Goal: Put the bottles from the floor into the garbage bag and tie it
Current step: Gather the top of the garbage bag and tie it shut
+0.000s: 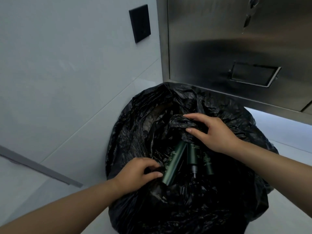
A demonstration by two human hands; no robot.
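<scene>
Three slim, dark green bottles point(173, 163), smooth and matte with pale lettering, lie close together inside the bag point(135, 124) at lower centre of the frame; the middle one shows a grey pump neck. The bag is thin black film, glossy and heavily crinkled, its mouth gaping. The left hand point(136, 173) curls its fingers into the film at the mouth's near-left edge, just beside the leftmost bottle. The right hand point(214, 132) pinches a bunched fold at the far-right edge. A brushed steel cabinet point(236, 39) fills the upper right; a flat black plate point(139, 23) sits on the pale glossy wall point(59, 65) at upper left.
</scene>
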